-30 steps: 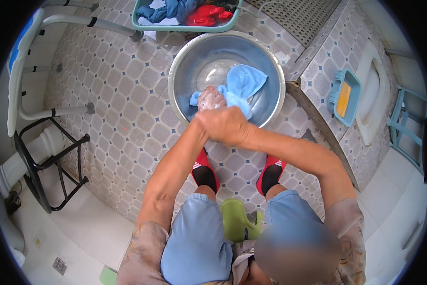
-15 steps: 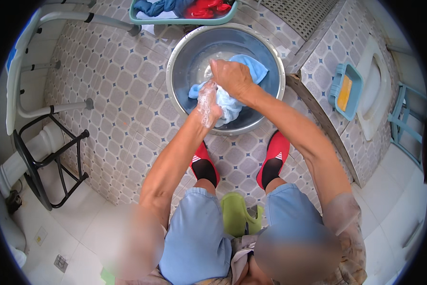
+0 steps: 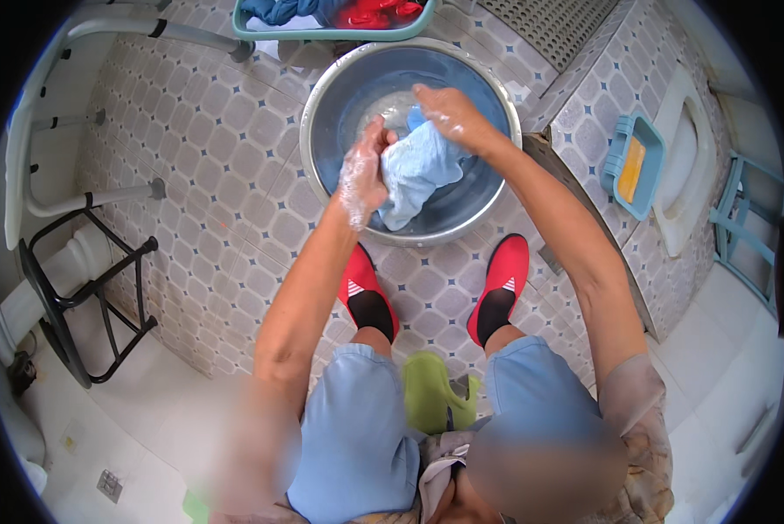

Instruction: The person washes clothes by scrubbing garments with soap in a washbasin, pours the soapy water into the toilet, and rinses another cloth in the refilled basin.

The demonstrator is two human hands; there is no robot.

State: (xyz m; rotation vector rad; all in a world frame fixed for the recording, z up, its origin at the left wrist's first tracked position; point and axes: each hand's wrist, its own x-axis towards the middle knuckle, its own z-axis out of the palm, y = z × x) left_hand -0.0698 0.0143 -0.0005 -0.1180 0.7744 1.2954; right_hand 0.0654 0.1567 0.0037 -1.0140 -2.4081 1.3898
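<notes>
A light blue cloth, wet and bunched, hangs between my hands over the steel basin. My left hand, coated in white suds up to the wrist, has its curled fingers at the cloth's left edge. At the cloth's upper right, my right hand is closed around a fold, with a few suds on its back. Shallow, cloudy water lies in the basin beneath. The exact grip of the fingertips is partly hidden by the hands and fabric.
Beyond the basin stands a teal tub of blue and red clothes. On the tiled ledge at right, a blue soap dish holds a yellow bar near a squat toilet. A black metal frame stands at left; a green stool is under me.
My hands have moved apart from close together over the bunched cloth. The cloth now spreads more openly between them, and my left hand has shifted slightly left.
</notes>
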